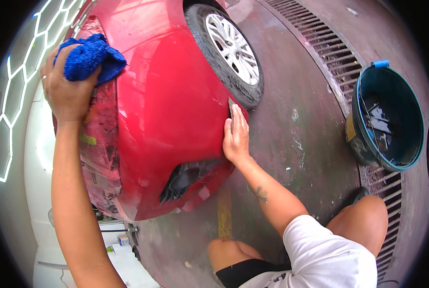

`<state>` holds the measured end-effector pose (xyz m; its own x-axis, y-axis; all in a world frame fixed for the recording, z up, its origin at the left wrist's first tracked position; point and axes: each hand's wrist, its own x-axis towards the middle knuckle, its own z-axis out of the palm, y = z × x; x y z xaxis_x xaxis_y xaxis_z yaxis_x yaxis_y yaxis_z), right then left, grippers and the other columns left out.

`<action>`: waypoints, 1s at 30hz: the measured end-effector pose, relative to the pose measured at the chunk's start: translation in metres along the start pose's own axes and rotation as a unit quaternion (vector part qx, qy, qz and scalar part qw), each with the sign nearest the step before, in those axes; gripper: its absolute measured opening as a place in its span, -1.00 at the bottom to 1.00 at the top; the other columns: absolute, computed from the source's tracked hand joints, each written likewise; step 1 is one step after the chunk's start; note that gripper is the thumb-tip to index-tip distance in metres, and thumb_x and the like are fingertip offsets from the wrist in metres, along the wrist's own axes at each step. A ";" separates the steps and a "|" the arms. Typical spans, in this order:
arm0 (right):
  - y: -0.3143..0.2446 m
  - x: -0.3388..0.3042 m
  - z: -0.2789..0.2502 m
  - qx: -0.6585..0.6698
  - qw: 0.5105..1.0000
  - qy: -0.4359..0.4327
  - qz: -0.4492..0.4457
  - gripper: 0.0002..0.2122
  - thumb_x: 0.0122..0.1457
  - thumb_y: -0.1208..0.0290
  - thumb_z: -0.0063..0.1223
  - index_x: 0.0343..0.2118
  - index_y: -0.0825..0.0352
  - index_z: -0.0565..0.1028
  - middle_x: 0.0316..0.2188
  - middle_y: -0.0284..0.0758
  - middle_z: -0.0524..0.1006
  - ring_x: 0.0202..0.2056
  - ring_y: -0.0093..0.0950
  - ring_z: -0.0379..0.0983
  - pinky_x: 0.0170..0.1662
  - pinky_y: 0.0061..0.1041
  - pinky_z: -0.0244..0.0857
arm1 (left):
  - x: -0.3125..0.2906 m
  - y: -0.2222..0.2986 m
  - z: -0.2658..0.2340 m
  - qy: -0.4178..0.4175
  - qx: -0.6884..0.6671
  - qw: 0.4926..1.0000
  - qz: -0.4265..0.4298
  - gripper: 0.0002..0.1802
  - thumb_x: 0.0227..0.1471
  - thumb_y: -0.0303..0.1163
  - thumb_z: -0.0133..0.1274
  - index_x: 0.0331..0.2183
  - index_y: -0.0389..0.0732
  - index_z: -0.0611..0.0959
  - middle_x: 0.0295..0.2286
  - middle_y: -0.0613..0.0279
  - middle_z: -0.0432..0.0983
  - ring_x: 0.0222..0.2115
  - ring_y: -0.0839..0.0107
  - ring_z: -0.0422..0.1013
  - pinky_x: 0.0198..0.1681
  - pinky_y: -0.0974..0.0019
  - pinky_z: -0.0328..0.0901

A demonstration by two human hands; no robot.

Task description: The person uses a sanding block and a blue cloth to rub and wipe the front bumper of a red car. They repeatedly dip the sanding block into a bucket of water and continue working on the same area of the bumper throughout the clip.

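Note:
My left hand (70, 86) is closed on a bunched blue microfiber cloth (92, 58) at the upper left, over the masked edge of a red car bumper (171, 110). Masking paper (99, 144), stained red, covers the strip below that hand. On the bumper's right side, close to the front wheel (224, 53), my right hand (237, 137) lies with its fingers together and extended. A thin grey piece of sandpaper (231, 106) shows under its fingertips, against the red surface. The palm side of this hand is hidden. Lower on the bumper is a dark fog-light recess (185, 180).
A dark green bucket (351, 129) stands at the right beside a floor drain grate (337, 53), with a blue piece on its rim and water inside. My bent knees (363, 218) are near the lower edge. A white surface (123, 264) with small items lies lower left.

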<state>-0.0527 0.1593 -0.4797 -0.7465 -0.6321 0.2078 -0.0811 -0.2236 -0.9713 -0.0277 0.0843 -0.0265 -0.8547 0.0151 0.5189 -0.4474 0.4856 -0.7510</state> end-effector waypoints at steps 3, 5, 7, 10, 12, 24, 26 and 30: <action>-0.070 0.068 0.018 0.022 0.992 0.058 -0.112 -0.51 0.53 0.25 -0.09 0.36 0.50 0.37 0.36 0.12 0.38 0.43 0.01 0.25 0.45 0.01 0.09 | 0.006 0.001 -0.002 -0.001 0.001 1.000 -0.007 -0.38 -0.25 -0.27 0.58 -0.04 0.03 0.77 0.09 0.16 0.61 0.12 -0.03 0.47 0.25 -0.04 0.35; -0.102 0.120 0.024 0.030 0.989 0.051 -0.137 -0.47 0.55 0.15 -0.16 0.34 0.52 0.37 0.35 0.14 0.38 0.43 0.01 0.24 0.46 0.01 0.05 | 0.001 0.004 0.003 0.007 0.000 1.000 -0.017 -0.38 -0.25 -0.29 0.58 -0.04 0.03 0.76 0.09 0.16 0.61 0.12 -0.03 0.48 0.25 -0.04 0.35; -0.108 0.136 0.022 0.002 0.991 0.015 -0.133 -0.46 0.56 0.12 -0.18 0.36 0.50 0.35 0.39 0.10 0.36 0.44 -0.02 0.23 0.46 0.00 0.04 | -0.004 0.006 0.000 -0.014 0.004 1.000 -0.015 -0.36 -0.27 -0.30 0.58 -0.04 0.03 0.76 0.08 0.16 0.62 0.11 -0.03 0.48 0.24 -0.05 0.35; -0.060 0.080 0.004 0.004 0.990 -0.002 -0.144 -0.48 0.54 0.19 -0.08 0.43 0.36 0.32 0.44 -0.01 0.33 0.49 -0.10 0.18 0.47 -0.04 0.03 | 0.000 0.004 -0.006 -0.017 -0.002 1.000 -0.011 -0.35 -0.29 -0.32 0.59 -0.05 0.02 0.76 0.06 0.17 0.62 0.10 -0.03 0.48 0.24 -0.04 0.35; -0.011 0.029 -0.007 -0.013 0.995 -0.028 -0.097 -0.45 0.53 0.24 -0.09 0.48 0.37 0.25 0.48 0.00 0.28 0.51 -0.09 0.14 0.47 -0.03 0.01 | 0.007 0.005 -0.008 -0.016 -0.002 1.000 -0.005 -0.35 -0.30 -0.34 0.58 -0.06 0.01 0.75 0.03 0.18 0.62 0.09 -0.02 0.49 0.25 -0.03 0.34; -0.071 0.122 0.011 -0.024 0.979 -0.035 -0.200 -0.42 0.55 0.12 -0.15 0.45 0.43 0.26 0.46 0.01 0.30 0.49 -0.05 0.19 0.47 0.06 -0.01 | 0.003 0.003 -0.012 -0.031 0.003 1.000 -0.007 -0.38 -0.29 -0.35 0.56 -0.07 0.02 0.77 0.07 0.15 0.62 0.12 -0.03 0.47 0.27 -0.03 0.32; -0.066 0.106 0.002 -0.025 0.978 -0.047 -0.200 -0.43 0.54 0.15 -0.11 0.46 0.43 0.25 0.46 0.02 0.29 0.49 -0.05 0.18 0.47 0.08 -0.02 | 0.004 0.008 -0.011 -0.028 -0.004 0.999 -0.015 -0.38 -0.30 -0.35 0.56 -0.07 0.01 0.77 0.07 0.15 0.62 0.12 -0.03 0.47 0.26 -0.04 0.32; -0.095 0.176 0.019 -0.018 0.970 -0.013 -0.241 -0.45 0.51 0.19 -0.05 0.42 0.44 0.28 0.44 0.05 0.32 0.48 -0.04 0.20 0.43 0.11 0.08 | 0.004 0.007 -0.004 -0.025 -0.010 1.000 0.001 -0.36 -0.33 -0.36 0.57 -0.07 0.02 0.77 0.07 0.15 0.62 0.12 -0.03 0.47 0.27 -0.04 0.32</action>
<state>-0.1645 0.0553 -0.3483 -0.5987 -0.4791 0.6419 -0.4410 -0.4718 -0.7635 -0.0332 0.0912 -0.0280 -0.8684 -0.0270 0.4952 -0.4396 0.5038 -0.7436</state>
